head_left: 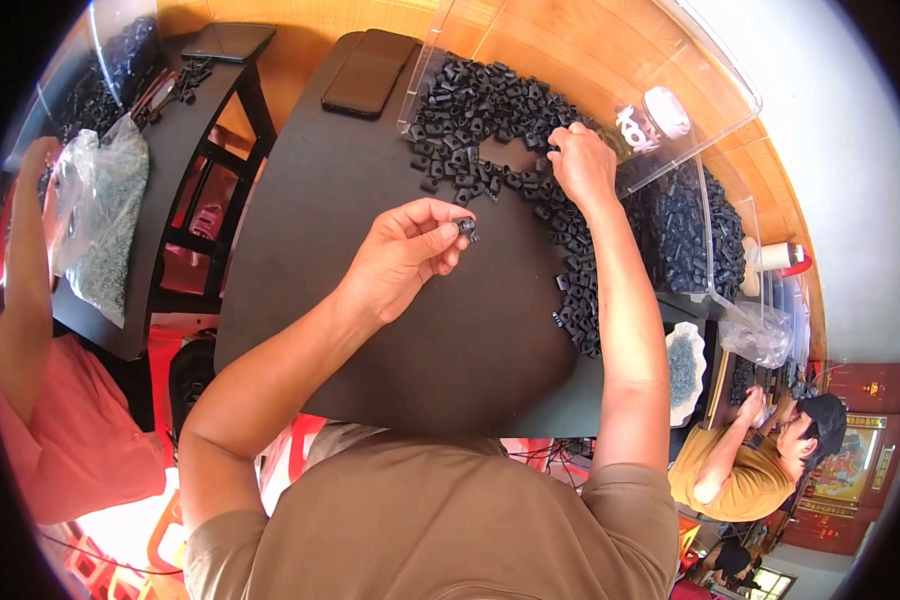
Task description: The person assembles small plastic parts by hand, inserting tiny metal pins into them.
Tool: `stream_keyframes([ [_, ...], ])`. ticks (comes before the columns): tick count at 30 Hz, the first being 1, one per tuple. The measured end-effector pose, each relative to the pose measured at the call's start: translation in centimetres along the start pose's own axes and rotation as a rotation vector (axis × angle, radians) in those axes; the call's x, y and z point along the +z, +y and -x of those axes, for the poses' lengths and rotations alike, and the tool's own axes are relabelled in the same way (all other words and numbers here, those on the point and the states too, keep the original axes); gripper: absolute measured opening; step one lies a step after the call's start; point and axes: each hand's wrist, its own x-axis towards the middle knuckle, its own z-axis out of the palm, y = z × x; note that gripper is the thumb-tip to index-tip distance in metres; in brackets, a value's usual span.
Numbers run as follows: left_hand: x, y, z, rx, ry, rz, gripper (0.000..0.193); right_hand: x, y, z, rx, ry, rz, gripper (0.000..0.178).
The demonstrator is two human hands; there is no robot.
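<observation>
Over the middle of the dark table [370, 360], my left hand [395, 255] pinches a small black plastic part [464, 228] between thumb and fingers. My right hand [583, 168] reaches to the far right, at the edge of a heap of similar black parts [490, 100]. Its fingers are drawn together, and what they hold, if anything, cannot be made out. Black parts also trail toward me along the table's right side, beneath my right forearm.
A dark phone [368, 74] lies at the far left of the table. At the right stand a clear bin of black parts [682, 230], a white-lidded jar [667, 112] and a pale dish of small bits [683, 375]. People sit at both sides; a clear bag [105, 220] lies on the left table.
</observation>
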Motion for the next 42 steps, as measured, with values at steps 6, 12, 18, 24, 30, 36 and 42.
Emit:
stream_keyframes([
  [6, 0.4, -0.2, -0.3, 0.017, 0.01, 0.009, 0.01, -1.7, -0.9, 2.5, 0.111, 0.206, -0.747, 0.014],
  [12, 0.4, -0.7, 0.4, -0.016, -0.04, -0.016, 0.012, -6.4, -7.0, 8.3, 0.153, -0.022, -1.39, 0.017],
  [18, 0.9, -1.7, 0.7, -0.093, -0.138, -0.037, 0.012, -6.7, -8.4, 12.1, 0.12, -0.058, -1.525, 0.017],
  [24, 0.9, -2.1, 0.9, -0.114, -0.145, -0.059, 0.013, -6.1, -9.2, 13.6, 0.239, -0.01, -1.715, 0.012],
  [30, 1.4, -2.1, 1.1, -0.101, -0.167, -0.143, 0.013, -4.8, -9.3, 13.8, 0.187, -0.025, -1.881, 0.007],
  [36, 1.7, -2.0, 1.2, -0.09, -0.144, -0.198, 0.012, -4.3, -9.6, 14.1, 0.198, 0.003, -1.957, 0.005],
  [42, 1.8, -2.0, 1.5, -0.071, -0.135, -0.212, 0.009, -4.3, -9.7, 14.3, 0.141, 0.025, -1.909, 0.004],
])
